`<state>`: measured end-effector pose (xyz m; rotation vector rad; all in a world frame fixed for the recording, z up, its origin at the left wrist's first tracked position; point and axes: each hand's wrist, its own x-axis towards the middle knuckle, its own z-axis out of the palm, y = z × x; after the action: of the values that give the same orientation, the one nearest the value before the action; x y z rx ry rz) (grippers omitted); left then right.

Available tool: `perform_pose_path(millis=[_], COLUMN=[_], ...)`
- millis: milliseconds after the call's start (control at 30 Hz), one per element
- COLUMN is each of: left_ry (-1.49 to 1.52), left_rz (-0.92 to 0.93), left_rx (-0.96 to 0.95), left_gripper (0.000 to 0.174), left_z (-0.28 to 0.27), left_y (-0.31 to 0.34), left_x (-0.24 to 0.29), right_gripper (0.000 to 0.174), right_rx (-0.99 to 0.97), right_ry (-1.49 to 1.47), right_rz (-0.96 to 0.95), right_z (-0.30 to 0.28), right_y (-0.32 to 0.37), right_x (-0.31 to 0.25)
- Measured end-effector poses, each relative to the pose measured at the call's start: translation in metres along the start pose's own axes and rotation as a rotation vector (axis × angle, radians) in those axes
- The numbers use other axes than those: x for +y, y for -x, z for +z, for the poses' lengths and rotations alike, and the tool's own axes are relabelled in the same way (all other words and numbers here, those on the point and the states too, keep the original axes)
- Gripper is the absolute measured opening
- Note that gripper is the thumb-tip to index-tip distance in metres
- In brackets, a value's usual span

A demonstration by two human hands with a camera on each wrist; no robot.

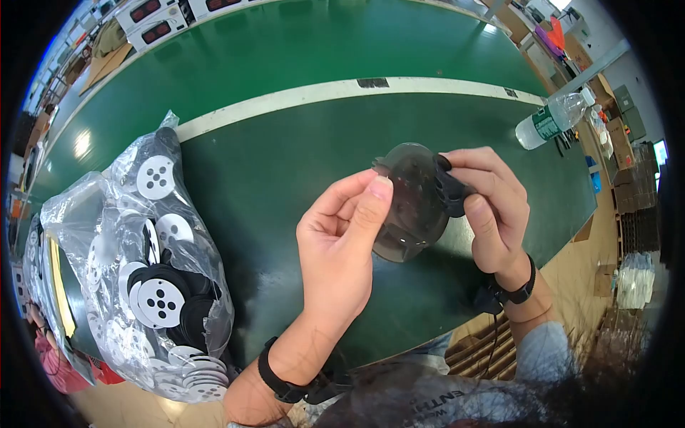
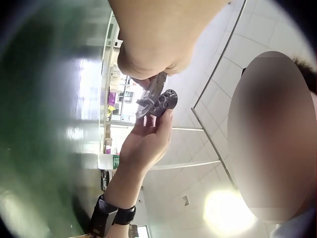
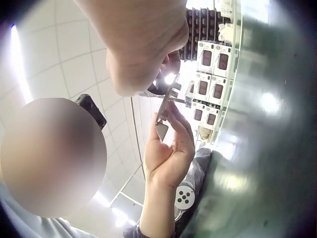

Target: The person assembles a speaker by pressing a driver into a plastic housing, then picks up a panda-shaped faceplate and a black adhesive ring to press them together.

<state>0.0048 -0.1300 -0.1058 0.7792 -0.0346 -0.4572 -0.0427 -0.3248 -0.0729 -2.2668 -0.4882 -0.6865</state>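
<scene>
A smoky see-through plastic shell (image 1: pixel 412 214), rounded and thin-edged, is held up over the green table between both hands. My left hand (image 1: pixel 339 239) pinches its left edge between thumb and fingers. At the opposite edge my right hand (image 1: pixel 499 203) grips a small black disc (image 1: pixel 449 189) against the shell. In the left wrist view this disc (image 2: pixel 167 101) shows several round holes in its face. The shell (image 3: pixel 165 106) appears nearly edge-on in the right wrist view, above the left hand (image 3: pixel 171 158). Part of the disc is hidden behind the right fingers.
To the left lies a clear plastic bag (image 1: pixel 107 214) full of black pads and white discs (image 1: pixel 160 303) with holes. A water bottle (image 1: pixel 553 120) lies at the right on the green table (image 1: pixel 285 157). White boxes (image 1: pixel 153 25) stand at the far left, beyond a white strip (image 1: pixel 285 96).
</scene>
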Motion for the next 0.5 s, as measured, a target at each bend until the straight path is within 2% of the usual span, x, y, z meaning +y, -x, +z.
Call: perform_pose_path(millis=[200, 367, 500], left_ry=[0.013, 0.001, 0.022], left_rz=[-0.139, -0.101, -0.046], left_rx=[0.054, 0.061, 0.079], left_gripper=[0.023, 0.021, 0.018], left_z=[0.0003, -0.0006, 0.0028], left_y=[-0.0026, -0.0016, 0.0007], left_x=[-0.0023, -0.0046, -0.0024], right_gripper=[0.026, 0.036, 0.041], right_rx=[-0.046, -0.061, -0.039], right_ry=[-0.096, -0.278, -0.188], right_rz=[0.107, 0.204, 0.118], right_z=[-0.0005, 0.0022, 0.0039], right_y=[0.0004, 0.0011, -0.0040], right_x=[-0.0036, 0.0001, 0.0023])
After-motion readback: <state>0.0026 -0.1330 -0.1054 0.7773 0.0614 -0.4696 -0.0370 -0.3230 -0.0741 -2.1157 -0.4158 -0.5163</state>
